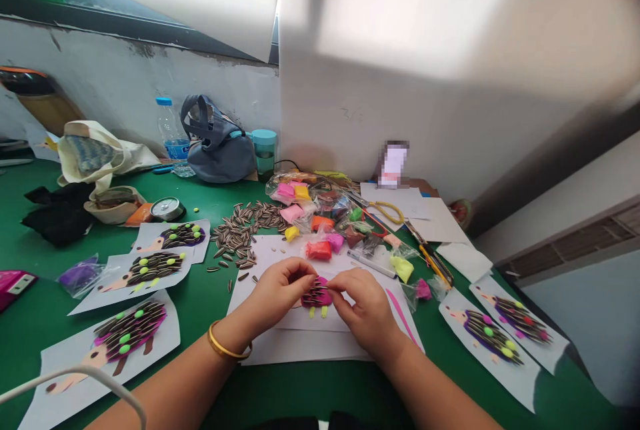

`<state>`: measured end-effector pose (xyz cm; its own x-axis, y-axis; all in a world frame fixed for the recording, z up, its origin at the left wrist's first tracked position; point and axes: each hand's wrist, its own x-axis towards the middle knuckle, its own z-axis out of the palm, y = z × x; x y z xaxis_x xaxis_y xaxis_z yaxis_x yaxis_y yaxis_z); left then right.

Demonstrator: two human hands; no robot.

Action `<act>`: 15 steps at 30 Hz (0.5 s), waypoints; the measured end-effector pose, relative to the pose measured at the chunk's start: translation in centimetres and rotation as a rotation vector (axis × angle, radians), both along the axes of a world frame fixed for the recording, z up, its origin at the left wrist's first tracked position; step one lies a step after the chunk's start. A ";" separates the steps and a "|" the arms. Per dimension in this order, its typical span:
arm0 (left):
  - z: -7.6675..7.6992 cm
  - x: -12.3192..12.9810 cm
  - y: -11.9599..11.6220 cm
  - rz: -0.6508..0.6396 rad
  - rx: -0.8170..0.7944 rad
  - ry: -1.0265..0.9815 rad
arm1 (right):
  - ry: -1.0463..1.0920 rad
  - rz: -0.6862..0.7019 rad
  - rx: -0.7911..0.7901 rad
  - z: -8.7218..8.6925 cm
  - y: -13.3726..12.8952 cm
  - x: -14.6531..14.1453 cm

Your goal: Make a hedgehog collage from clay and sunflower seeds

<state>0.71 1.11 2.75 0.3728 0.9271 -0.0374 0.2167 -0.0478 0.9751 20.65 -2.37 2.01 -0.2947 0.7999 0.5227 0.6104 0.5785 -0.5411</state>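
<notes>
Left hand point(285, 290), right hand point(367, 310): fingers narrow at pink clay point(326, 297); held item cannot be determined | Risk: excessive fingertip pressure may dent clay, tilting seeds point(314, 292).

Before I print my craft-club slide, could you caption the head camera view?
Two bare hands work on a magenta clay hedgehog spined with sunflower seeds, beside loose seeds.

Magenta clay hedgehog point(317, 295) (seed-studded) on paper point(266, 251).
</notes>
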 end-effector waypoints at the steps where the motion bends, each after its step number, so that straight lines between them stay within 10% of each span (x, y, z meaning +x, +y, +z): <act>1: -0.1 -0.4 0.4 0.041 0.094 0.095 | -0.015 -0.021 -0.022 0.0 0.1 0.2; 7: -1.4 -2.1 2.2 0.033 0.369 0.622 | -0.159 -0.038 -0.146 -0.7 0.6 1.0; 15: -2.1 -1.9 2.4 -0.040 0.390 0.750 | -0.307 -0.080 -0.107 -2.0 0.5 0.0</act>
<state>-1.19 3.47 0.61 0.4097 0.9117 0.0316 0.7907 -0.3722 0.4861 20.69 -1.87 -0.03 -0.3597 0.8726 0.3306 0.7956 0.4719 -0.3799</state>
